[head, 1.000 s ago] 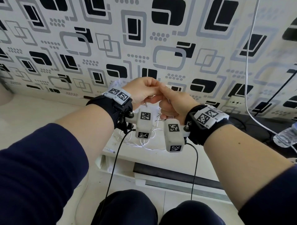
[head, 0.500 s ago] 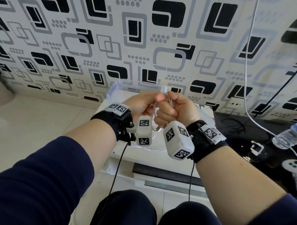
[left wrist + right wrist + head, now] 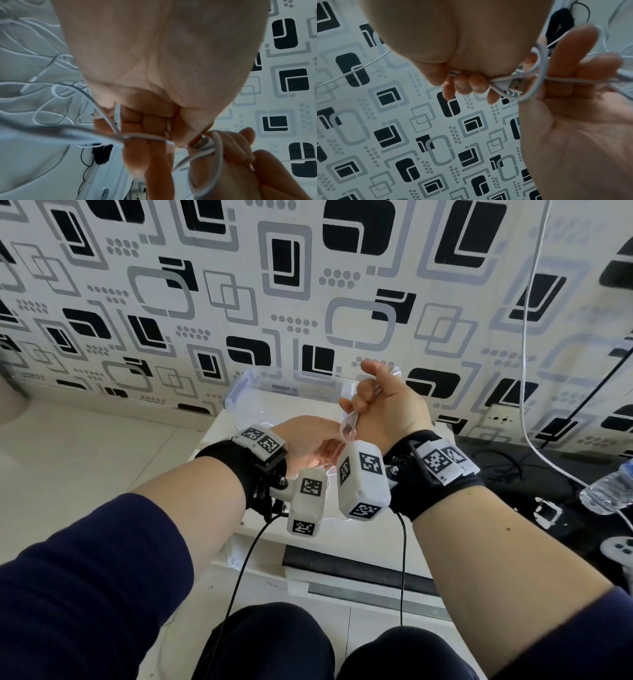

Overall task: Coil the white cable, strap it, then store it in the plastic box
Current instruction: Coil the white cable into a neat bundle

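Observation:
The white cable (image 3: 349, 428) is bunched between both hands above the white table (image 3: 219, 436). My right hand (image 3: 363, 405) is uppermost, its fingers curled round a few loops (image 3: 539, 67). Just below it my left hand (image 3: 318, 446) pinches the same bundle near the metal USB plug (image 3: 200, 140), which sticks out between the hands (image 3: 516, 82). The rest of the cable lies in loose tangled loops (image 3: 42, 108) on the table under the hands. The clear plastic box (image 3: 284, 392) stands open behind the hands against the wall. No strap shows.
A second white cable (image 3: 527, 337) hangs down the patterned wall on the right. A water bottle (image 3: 609, 491) and a game controller (image 3: 616, 546) lie on the black surface to the right. A wall socket (image 3: 500, 419) is behind it. My knees are below the table's edge.
Both hands came down toward the table. The right hand then turned over and rose above the left, drawing the cable loops with it.

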